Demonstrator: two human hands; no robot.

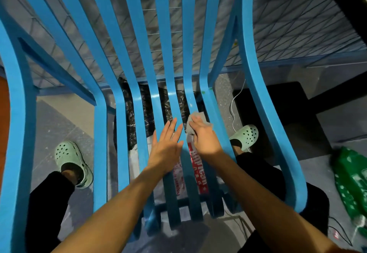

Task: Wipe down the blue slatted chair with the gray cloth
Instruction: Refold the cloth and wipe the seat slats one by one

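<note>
Now right hand pressing nubby gray cloth, smooth curved blue slats

Both bare forearms reached forward over the seat of the blue slatted chair. The left hand lay flat on its slats, fingers straight and spread. At the chair's next slats rightward, the right hand pressed the gray cloth down with flattened fingers.
</note>
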